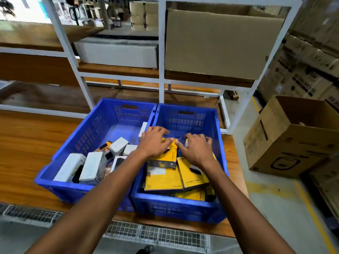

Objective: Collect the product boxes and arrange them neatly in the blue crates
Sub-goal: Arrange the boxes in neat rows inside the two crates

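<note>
Two blue crates stand side by side on a wooden shelf. The left crate [77,136] holds several white and grey product boxes [91,168], lying jumbled. The right crate [216,129] holds several flat yellow product boxes [163,177], overlapping. Both my hands are inside the right crate. My left hand [156,142] and my right hand [196,149] grip the top edge of one yellow box [171,153] from either side, fingers curled over it.
White metal shelving stands behind the crates with a large cardboard box [220,43] and a white box [117,52] on the upper shelf. An open cardboard carton [293,138] sits on the floor at right. A wire mesh panel [146,233] runs along the shelf's front edge.
</note>
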Demonstrator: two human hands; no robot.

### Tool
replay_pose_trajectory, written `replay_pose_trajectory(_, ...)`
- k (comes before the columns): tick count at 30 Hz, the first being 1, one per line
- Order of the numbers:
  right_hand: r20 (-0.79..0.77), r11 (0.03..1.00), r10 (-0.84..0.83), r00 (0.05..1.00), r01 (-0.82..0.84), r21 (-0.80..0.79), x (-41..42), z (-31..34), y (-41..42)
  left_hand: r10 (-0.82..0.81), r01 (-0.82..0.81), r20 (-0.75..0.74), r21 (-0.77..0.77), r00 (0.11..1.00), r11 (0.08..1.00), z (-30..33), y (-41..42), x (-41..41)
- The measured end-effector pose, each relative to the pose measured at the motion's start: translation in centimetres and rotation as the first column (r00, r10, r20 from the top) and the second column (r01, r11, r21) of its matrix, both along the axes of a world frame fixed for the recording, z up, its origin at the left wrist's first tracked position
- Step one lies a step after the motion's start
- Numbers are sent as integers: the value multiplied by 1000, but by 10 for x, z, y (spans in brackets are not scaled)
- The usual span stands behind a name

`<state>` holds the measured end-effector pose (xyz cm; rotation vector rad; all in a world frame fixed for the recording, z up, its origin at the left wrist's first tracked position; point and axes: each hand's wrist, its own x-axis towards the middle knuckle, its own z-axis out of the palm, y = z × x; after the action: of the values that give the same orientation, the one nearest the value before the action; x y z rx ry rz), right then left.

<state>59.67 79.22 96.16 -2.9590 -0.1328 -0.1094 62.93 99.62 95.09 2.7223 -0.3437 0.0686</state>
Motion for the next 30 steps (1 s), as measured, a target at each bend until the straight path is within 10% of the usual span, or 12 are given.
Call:
replay_pose_trajectory(9,-409,972,121,904,-24,235,79,-3,18,-112,154,-176,249,978,956,-22,3,58)
replay_pose_trajectory(17,-557,992,122,821,-111,54,93,-9,17,-164,173,-58,234,985,957,-27,5,65)
replay_pose_trajectory(30,-482,702,304,822,149,696,92,11,3,-38,33,-33,-127,999,991,-19,1,67)
